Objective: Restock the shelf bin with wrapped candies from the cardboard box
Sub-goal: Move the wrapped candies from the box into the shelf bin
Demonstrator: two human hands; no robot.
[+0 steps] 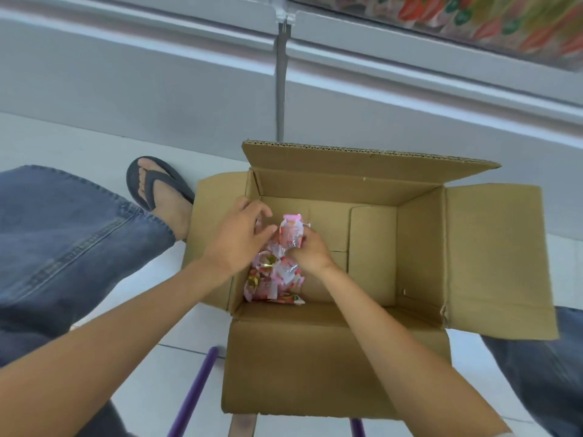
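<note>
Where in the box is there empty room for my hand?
The right half of the cardboard box floor is bare, between the candies and the right wall. The left side is crowded: the pile lies there, with the left hand over it and the right hand gripping some.

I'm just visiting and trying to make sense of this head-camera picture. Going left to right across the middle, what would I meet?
Denim trouser leg → foot in a dark sandal → left hand → right hand, gripping a candy packet → open right flap of the cardboard box.
</note>
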